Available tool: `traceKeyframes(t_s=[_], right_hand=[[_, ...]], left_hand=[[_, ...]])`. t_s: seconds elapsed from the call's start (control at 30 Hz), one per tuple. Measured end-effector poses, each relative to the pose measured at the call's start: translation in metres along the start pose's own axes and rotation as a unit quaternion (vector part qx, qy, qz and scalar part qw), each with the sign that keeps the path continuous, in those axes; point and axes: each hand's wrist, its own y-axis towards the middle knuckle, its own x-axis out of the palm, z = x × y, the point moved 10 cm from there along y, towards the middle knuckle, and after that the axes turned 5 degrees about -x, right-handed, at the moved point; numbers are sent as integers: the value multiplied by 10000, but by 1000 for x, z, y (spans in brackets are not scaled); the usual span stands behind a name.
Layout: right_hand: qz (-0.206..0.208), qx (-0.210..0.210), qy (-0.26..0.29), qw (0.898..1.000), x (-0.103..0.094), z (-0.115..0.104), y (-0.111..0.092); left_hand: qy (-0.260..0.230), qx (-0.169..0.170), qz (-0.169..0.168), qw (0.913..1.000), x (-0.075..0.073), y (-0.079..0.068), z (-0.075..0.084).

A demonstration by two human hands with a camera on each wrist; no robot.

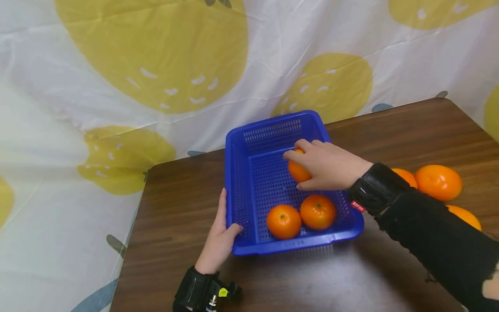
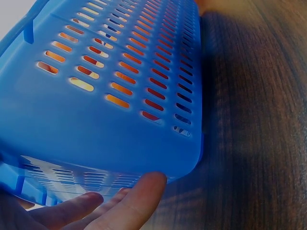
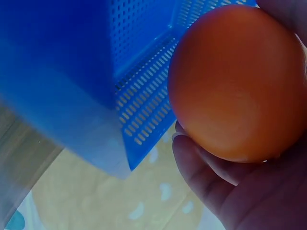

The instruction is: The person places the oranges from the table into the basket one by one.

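Observation:
A blue plastic basket [image 1: 290,247] with slotted walls stands on the table. My left hand [image 1: 219,243] grips its near left side, thumb over the rim and fingers along the outer wall; in the left wrist view the fingers [image 2: 139,203] lie against that wall. My right hand [image 1: 329,167] holds an orange [image 1: 298,170] over the basket's right half, fingers curled round it. The same orange [image 3: 237,86] fills much of the right wrist view, beside the basket wall [image 3: 62,81]. Two more oranges, one [image 1: 283,222] left of the other [image 1: 318,212], sit at the basket's near end.
On the wooden table [image 1: 175,208], right of the basket, lie more oranges [image 1: 438,182], partly hidden by my right forearm. A white cloth [image 1: 273,43] with yellow fruit prints hangs behind the table's back edge. Black bands [image 1: 376,188] wrap both wrists.

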Motion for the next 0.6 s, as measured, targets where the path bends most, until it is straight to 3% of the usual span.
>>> traceKeyframes(t_s=[0.6], right_hand=[[-255,-147,171,9994,14,-14,16]], left_hand=[[91,-7,75,9999,4,0,2]])
